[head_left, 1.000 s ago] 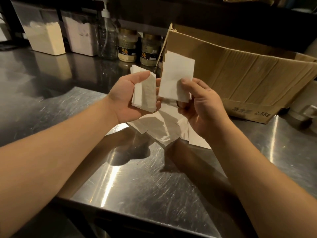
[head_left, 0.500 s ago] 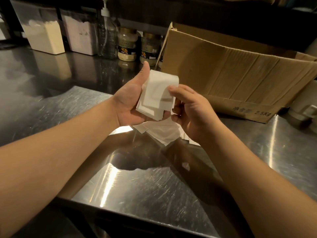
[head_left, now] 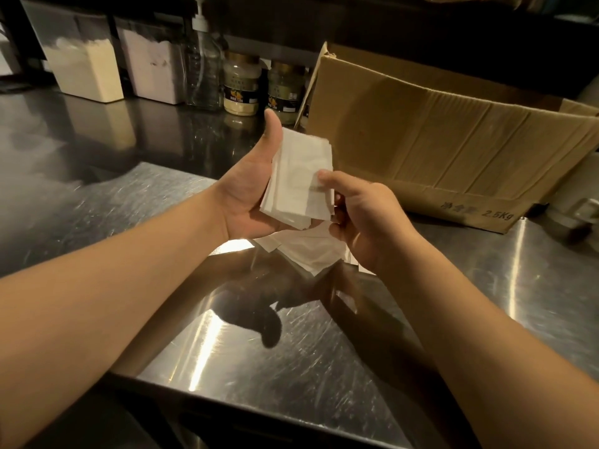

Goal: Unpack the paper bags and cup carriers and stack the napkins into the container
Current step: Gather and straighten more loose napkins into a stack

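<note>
Beyond my left hand, at the back of the scratched stainless-steel bench, I see two clear plastic tubs of pale powder, then a clear pump bottle and two gold-lidded glass jars. My left hand is palm up with the thumb raised, cradling a small stack of white folded paper napkins above the bench; its fingers lie hidden beneath the stack, so I cannot tell how far they curl. My right hand meets the stack from the right, thumb pressed on the top napkin's near right edge with the fingers tucked below, pinching it. Directly under both hands, more loose white napkins lie scattered on the bench. Beyond my right hand stands an open brown cardboard box with "2.5Kg" printed on its near flap.
</note>
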The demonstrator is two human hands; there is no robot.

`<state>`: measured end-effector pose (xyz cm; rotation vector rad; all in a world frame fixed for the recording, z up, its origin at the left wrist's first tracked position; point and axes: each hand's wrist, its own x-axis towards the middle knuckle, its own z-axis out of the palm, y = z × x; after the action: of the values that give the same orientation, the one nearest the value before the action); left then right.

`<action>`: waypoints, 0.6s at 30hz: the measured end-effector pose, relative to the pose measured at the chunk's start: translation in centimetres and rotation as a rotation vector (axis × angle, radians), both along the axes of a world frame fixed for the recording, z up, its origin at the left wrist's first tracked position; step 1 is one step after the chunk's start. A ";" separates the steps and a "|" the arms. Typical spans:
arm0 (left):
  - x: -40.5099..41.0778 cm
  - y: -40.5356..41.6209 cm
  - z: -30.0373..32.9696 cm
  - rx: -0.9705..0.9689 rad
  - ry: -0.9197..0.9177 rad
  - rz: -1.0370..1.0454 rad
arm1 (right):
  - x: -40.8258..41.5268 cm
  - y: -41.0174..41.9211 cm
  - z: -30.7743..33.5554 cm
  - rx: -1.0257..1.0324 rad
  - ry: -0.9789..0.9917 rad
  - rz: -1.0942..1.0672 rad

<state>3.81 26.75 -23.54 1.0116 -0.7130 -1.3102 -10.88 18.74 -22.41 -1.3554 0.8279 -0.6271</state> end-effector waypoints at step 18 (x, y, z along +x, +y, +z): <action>0.0 0.3 0.6 0.016 0.211 0.141 | -0.1 -1.2 -0.8 -0.591 0.189 -0.063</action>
<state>3.80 27.05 -22.98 0.9039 -0.4638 -1.2788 -10.99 17.53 -23.17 -1.9518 0.8746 -0.8426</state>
